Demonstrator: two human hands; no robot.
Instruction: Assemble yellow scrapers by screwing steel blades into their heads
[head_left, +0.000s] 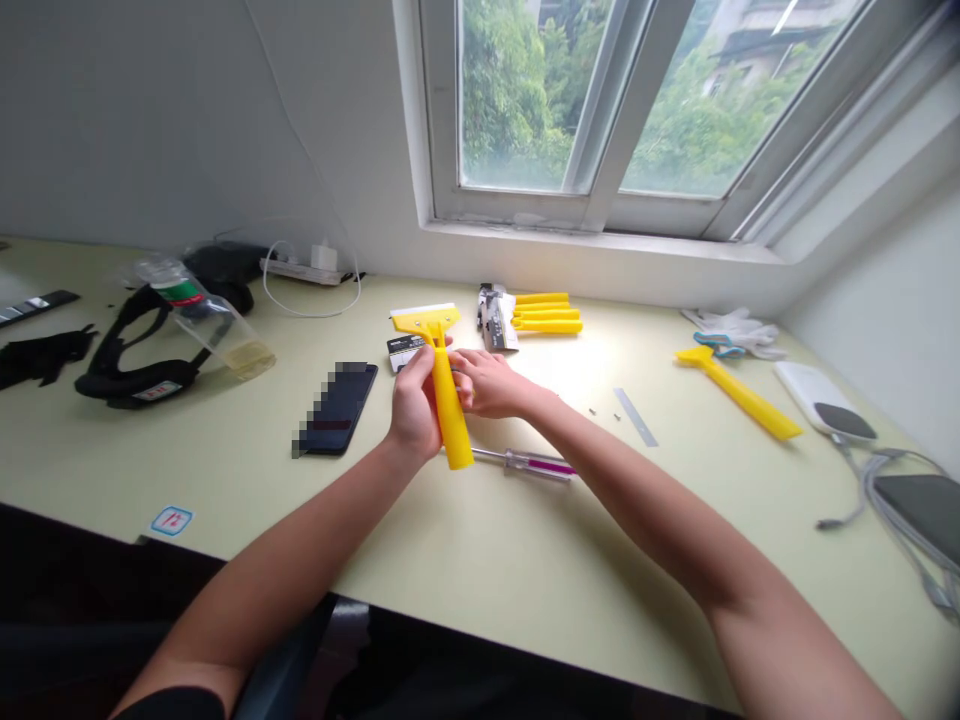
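Hands (pixel 414 408) around yellow scraper (pixel 450 415) (plastic, bladed)

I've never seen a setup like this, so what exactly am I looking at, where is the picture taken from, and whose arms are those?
This one picture comes from a camera worn on a person's head, looking forward and down, so the bare arms are that person's own; no machine appears. The left hand grips the handle of a yellow plastic scraper, and the right hand sits right beside it. On the pale desk lie a screwdriver, a phone, a row of yellow handles and a second yellow scraper.
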